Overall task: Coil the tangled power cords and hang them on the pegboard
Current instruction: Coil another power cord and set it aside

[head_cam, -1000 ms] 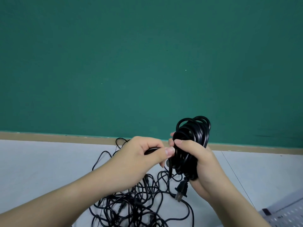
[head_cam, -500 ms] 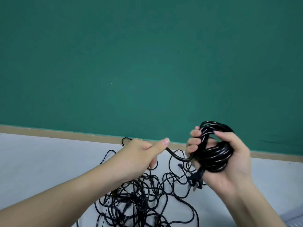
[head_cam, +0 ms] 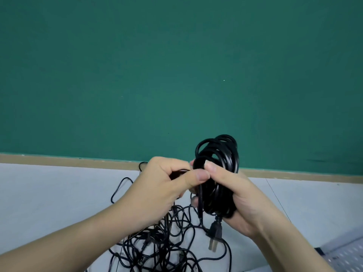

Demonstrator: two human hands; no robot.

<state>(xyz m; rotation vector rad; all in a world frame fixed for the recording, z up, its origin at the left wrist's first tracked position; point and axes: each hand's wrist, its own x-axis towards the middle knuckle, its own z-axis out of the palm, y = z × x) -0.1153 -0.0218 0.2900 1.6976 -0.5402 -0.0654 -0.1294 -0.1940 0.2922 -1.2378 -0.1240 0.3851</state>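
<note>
My right hand (head_cam: 233, 195) grips a thick black coil of power cord (head_cam: 218, 173), held upright above the floor. The coil's plug (head_cam: 214, 235) dangles below my palm with its metal prongs pointing down. My left hand (head_cam: 163, 185) touches the coil's left side, thumb and fingers pinching a strand of the same cord against it. Beneath both hands a tangled heap of black cords (head_cam: 161, 246) lies on the grey floor. A corner of the white pegboard (head_cam: 345, 258) shows at the bottom right.
A green wall (head_cam: 176, 75) with a tan baseboard (head_cam: 68, 160) stands straight ahead. Grey floor (head_cam: 49, 193) stretches to the left and right of the heap. The pegboard lies flat, mostly cut off by the frame edge.
My left hand has come back to the coil with the strand it had drawn out sideways. My right hand has turned the coil from tilted to upright and moved it leftward.
</note>
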